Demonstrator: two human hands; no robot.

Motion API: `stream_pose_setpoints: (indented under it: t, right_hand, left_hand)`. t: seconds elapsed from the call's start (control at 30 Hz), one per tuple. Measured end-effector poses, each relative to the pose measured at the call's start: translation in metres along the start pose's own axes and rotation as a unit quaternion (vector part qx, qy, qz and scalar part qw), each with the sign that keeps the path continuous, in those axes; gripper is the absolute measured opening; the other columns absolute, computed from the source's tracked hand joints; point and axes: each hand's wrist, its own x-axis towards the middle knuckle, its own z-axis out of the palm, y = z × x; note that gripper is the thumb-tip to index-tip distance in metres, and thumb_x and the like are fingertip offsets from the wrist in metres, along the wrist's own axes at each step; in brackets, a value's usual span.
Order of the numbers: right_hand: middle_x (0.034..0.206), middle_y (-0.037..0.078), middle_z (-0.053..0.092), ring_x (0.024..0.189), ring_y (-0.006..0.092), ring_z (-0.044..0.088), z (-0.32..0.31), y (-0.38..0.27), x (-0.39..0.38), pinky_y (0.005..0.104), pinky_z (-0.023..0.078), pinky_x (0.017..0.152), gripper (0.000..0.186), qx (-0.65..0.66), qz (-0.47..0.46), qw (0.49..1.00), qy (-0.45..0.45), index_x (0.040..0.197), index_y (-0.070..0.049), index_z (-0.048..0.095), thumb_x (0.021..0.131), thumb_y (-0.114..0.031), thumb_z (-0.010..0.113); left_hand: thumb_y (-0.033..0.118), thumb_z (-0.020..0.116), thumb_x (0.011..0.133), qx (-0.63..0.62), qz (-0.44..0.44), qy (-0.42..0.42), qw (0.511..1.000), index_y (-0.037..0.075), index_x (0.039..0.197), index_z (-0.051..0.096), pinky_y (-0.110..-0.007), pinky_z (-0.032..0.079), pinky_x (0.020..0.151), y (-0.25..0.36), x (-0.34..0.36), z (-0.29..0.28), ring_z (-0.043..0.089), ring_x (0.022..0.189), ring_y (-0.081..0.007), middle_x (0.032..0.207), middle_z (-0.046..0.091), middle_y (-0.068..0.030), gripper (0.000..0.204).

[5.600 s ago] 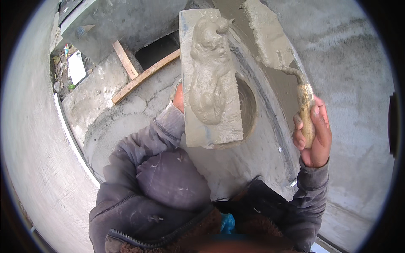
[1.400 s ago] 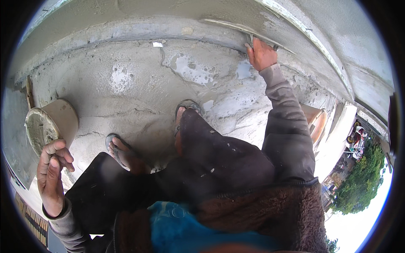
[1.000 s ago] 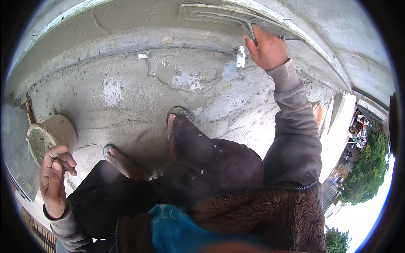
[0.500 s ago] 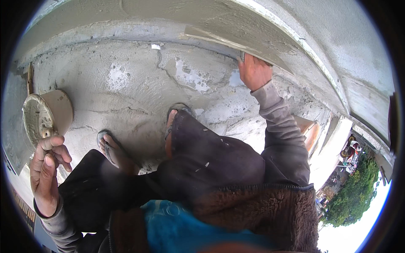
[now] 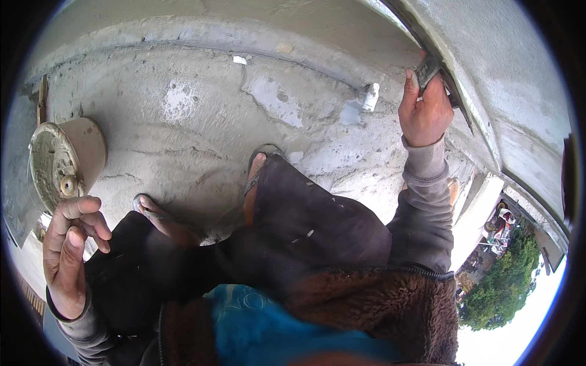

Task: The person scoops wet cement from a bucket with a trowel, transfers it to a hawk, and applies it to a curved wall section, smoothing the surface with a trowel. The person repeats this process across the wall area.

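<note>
My right hand (image 5: pixel 427 113) grips the handle of a long plastering float (image 5: pixel 429 69) at the upper right. The float is seen nearly edge-on, along the corner where the grey plastered wall (image 5: pixel 274 21) meets a paler surface. My left hand (image 5: pixel 70 256) is raised at the lower left with loosely bent fingers, apart and holding nothing. Just beyond it stands a mortar-smeared bucket (image 5: pixel 91 149). From the bucket a round wooden handle end (image 5: pixel 69 185) sticks up; the rest of that tool is hidden.
Wet patches and a crack mark the rough cement floor (image 5: pixel 207 134) around my sandalled feet. A short white piece (image 5: pixel 370 97) lies by the wall base, and a small white scrap (image 5: pixel 239 60) lies farther left. Past the edge at right are a tree (image 5: pixel 500 283) and a parked vehicle.
My right hand has moved right and slightly up with the float, which has turned from lying along the wall to a steep slant. My left hand stays nearly in place. The white piece is now uncovered.
</note>
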Motion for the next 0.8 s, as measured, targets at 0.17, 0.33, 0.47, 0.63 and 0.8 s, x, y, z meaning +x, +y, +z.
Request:
stream_pose_setpoints:
  t: [0.17,0.33,0.47,0.63,0.8]
  right_hand:
    - [0.111,0.024,0.063,0.101,0.0395,0.063,0.054,-0.057,-0.019,0.0471,0.048,0.091,0.046,-0.085,-0.079,0.993,0.022,0.128,0.004,0.053,0.092,-0.024,0.061]
    - [0.109,0.024,0.064,0.098,0.0397,0.064,0.159,-0.105,-0.005,0.0482,0.049,0.088,0.047,-0.009,-0.088,0.992,-0.086,0.127,0.001,0.050,0.091,-0.027,0.060]
    - [0.095,0.021,0.067,0.082,0.0391,0.066,0.173,-0.145,0.048,0.0487,0.053,0.070,0.036,0.079,-0.012,0.976,-0.203,0.115,-0.001,0.052,0.092,-0.027,0.060]
    - [0.083,0.020,0.066,0.073,0.0394,0.066,0.141,-0.179,0.084,0.0479,0.052,0.060,0.028,0.104,-0.025,0.984,-0.139,0.105,-0.002,0.053,0.092,-0.026,0.060]
    - [0.087,0.019,0.067,0.071,0.0387,0.066,0.078,-0.170,0.100,0.0456,0.052,0.059,0.032,0.078,-0.033,0.994,-0.073,0.118,-0.002,0.057,0.094,-0.025,0.060]
  left_hand:
    - [0.039,0.047,0.100,-0.024,0.018,-0.013,0.999,-0.005,0.118,0.055,-0.025,0.043,0.069,0.005,0.000,-0.003,0.054,0.077,-0.0120,0.085,0.059,-0.0076,0.048]
    - [0.040,0.048,0.100,-0.017,-0.005,0.027,0.999,-0.006,0.119,0.054,-0.024,0.042,0.068,-0.020,-0.021,-0.035,0.053,0.076,-0.0118,0.084,0.059,-0.0084,0.050]
    - [0.042,0.049,0.099,-0.031,-0.011,0.054,0.998,-0.007,0.118,0.053,-0.024,0.042,0.068,-0.032,-0.035,-0.052,0.052,0.074,-0.0121,0.083,0.059,-0.0093,0.053]
    - [0.043,0.053,0.097,-0.067,-0.037,0.034,0.997,-0.007,0.116,0.056,-0.025,0.044,0.068,-0.032,-0.042,-0.061,0.055,0.076,-0.0127,0.085,0.061,-0.0102,0.054]
    - [0.045,0.054,0.096,-0.075,-0.014,0.013,0.997,-0.007,0.116,0.056,-0.025,0.045,0.068,-0.040,-0.037,-0.070,0.055,0.074,-0.0126,0.085,0.061,-0.0106,0.055]
